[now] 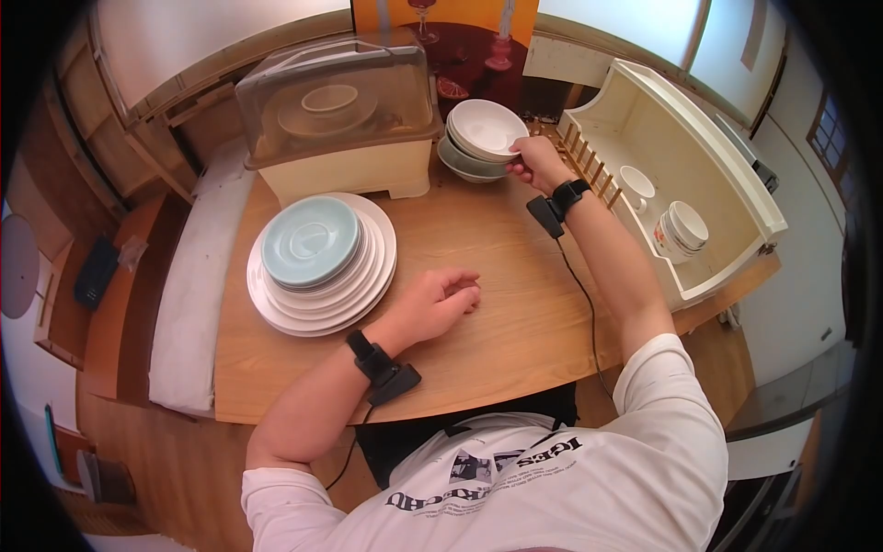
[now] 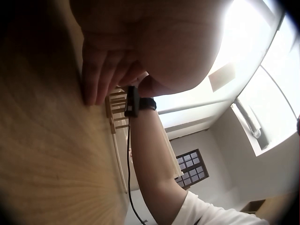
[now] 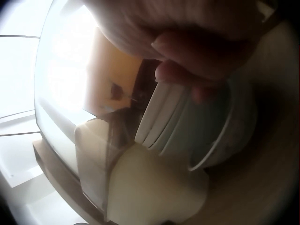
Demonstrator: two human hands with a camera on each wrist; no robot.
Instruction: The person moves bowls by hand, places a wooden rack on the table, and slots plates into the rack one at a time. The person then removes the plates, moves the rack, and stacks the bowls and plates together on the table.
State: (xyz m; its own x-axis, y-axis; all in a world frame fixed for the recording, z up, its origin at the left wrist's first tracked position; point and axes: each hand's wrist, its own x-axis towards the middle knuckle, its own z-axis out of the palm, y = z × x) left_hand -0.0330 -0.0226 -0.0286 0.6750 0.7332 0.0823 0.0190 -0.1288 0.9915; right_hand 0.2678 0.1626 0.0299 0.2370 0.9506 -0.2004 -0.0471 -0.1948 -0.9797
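My right hand [image 1: 541,166] pinches the near right rim of a nested stack of white bowls [image 1: 483,127] at the back of the table. Beneath them is a pale green bowl [image 1: 467,168], with its rim showing. In the right wrist view the white bowls [image 3: 157,112] lean away from the green bowl's rim, and a gap shows between them. My left hand [image 1: 430,308] rests on the wooden table with its fingers loosely bent, holding nothing. Just left of it stands a pile of white plates [image 1: 384,241] topped by light blue plates [image 1: 308,241].
A cream dish box [image 1: 345,170] with a clear brown lid stands at the back left, with dishes inside. To the right is a cream rack [image 1: 708,120] with wooden pegs, a white mug [image 1: 635,187] and stacked cups [image 1: 682,230]. A black cable [image 1: 589,308] trails from the right wrist.
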